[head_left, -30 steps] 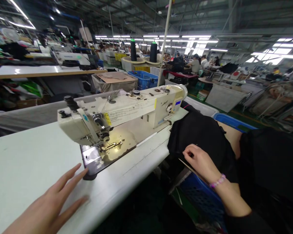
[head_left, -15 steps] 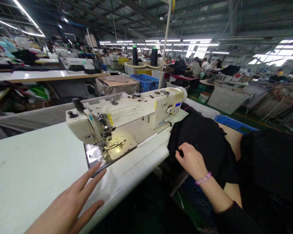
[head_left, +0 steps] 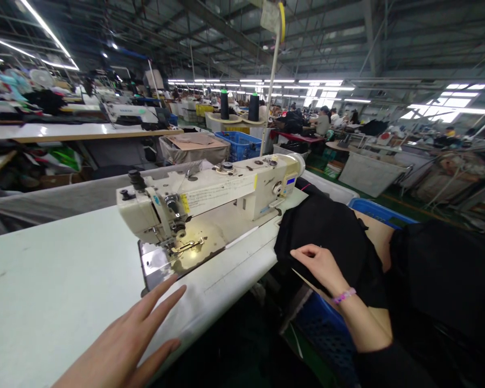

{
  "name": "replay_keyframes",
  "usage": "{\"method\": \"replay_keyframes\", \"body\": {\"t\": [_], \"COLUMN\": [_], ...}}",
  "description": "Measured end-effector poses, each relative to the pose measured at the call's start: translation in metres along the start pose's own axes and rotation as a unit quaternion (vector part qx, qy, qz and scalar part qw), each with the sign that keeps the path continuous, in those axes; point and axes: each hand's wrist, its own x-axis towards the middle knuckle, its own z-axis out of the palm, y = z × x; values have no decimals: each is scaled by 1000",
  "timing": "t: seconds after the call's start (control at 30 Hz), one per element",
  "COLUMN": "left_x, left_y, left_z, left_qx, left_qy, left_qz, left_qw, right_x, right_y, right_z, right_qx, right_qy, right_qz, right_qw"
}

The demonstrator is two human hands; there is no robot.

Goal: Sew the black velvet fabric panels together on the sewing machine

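My left hand (head_left: pixel 133 328) is open, fingers spread, over the front edge of the pale sewing table (head_left: pixel 56 269). Just beyond its fingertips are the metal plate and presser foot of an industrial sewing machine (head_left: pixel 222 188). On the right, my right hand (head_left: pixel 321 264), with a beaded bracelet at the wrist, pinches the near edge of a piece of black fabric (head_left: pixel 327 223). That fabric lies in a heap at the table's right end, above a blue crate (head_left: pixel 327 328). Nothing lies under the presser foot.
More black fabric (head_left: pixel 440 269) is piled at far right. A thread stand pole (head_left: pixel 271 91) rises behind the machine, near two black thread cones (head_left: pixel 224 105). Behind stand a blue basket (head_left: pixel 242 145) and a cloth-lined bin (head_left: pixel 194 148). People work at distant tables.
My right hand has closed its fingers on the black fabric's edge and lifted it slightly, baring a tan strip beneath. My left hand stays spread, shifted slightly right. The view has tilted a little.
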Motion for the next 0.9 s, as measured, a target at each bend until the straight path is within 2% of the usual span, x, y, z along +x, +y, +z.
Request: {"method": "replay_keyframes", "body": {"t": [0.17, 0.33, 0.4, 0.47, 0.57, 0.63, 0.67, 0.73, 0.77, 0.8, 0.83, 0.87, 0.9], "left_x": [-1, -5, -5, -2, 11, 25, 33, 49, 57, 65, 73, 80, 86], "left_y": [-3, -5, -1, 3, 14, 26, 35, 58, 70, 83, 94, 103, 111], "left_z": [-1, -1, 0, -1, -7, -15, -20, -30, -34, -38, -42, -45, -47], "left_qx": [9, -14, -25, -30, -32, -37, -45, -79, -108, -147, -195, -246, -292], "left_qy": [-9, -15, -7, 5, 20, 42, 51, 54, 44, 29, 7, -20, -45], "left_qz": [12, -1, -24, -41, 3, 34, 38, 33, 36, 41, 48, 50, 41], "left_qw": [1000, 1000, 999, 999, 999, 998, 997, 995, 992, 988, 980, 968, 954], "right_x": [-7, -6, 0, 8, 16, 10, 4, -16, -28, -41, -52, -62, -70], "right_y": [-14, -7, -1, 4, -1, -20, -34, -68, -86, -102, -116, -127, -134], "right_z": [14, 13, 6, -7, -32, -44, -47, -45, -41, -37, -34, -31, -30], "right_qx": [-44, 1, 28, 49, 61, 63, 64, 61, 53, 44, 45, 57, 80], "right_qy": [45, 30, 45, 104, 215, 230, 199, 54, -66, -173, -236, -275, -277], "right_qz": [-15, -26, -21, -6, 1, -23, -47, -117, -163, -201, -225, -237, -236], "right_qw": [998, 999, 998, 993, 975, 971, 977, 990, 983, 963, 944, 930, 928]}}
